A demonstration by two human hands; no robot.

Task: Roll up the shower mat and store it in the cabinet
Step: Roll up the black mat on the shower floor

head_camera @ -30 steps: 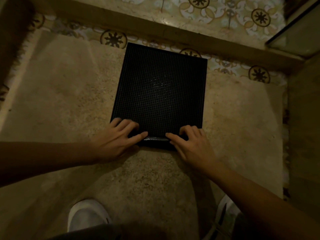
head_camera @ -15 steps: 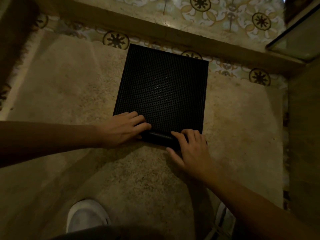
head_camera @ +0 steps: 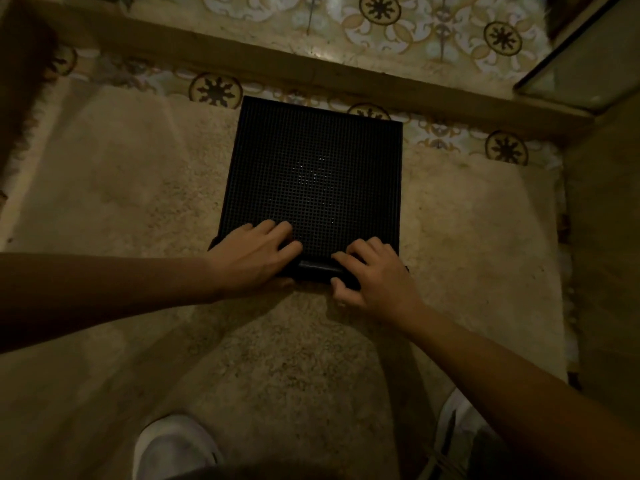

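Head view shows a black square gridded rubber shower mat [head_camera: 313, 178] lying in the middle of the frame on a beige shaggy rug [head_camera: 114, 188], its far edge reaching the patterned floor tiles [head_camera: 214, 90]. Its near edge is curled into a short roll under both hands. The left hand [head_camera: 254, 259] and right hand [head_camera: 372, 275] each press on that roll, fingers bent over it and thumbs tucked at its near side.

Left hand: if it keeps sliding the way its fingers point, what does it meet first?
The left hand points up and right across the black shower mat. It would likely meet only the mat's flat gridded surface; the right hand sits to the side, out of that line.
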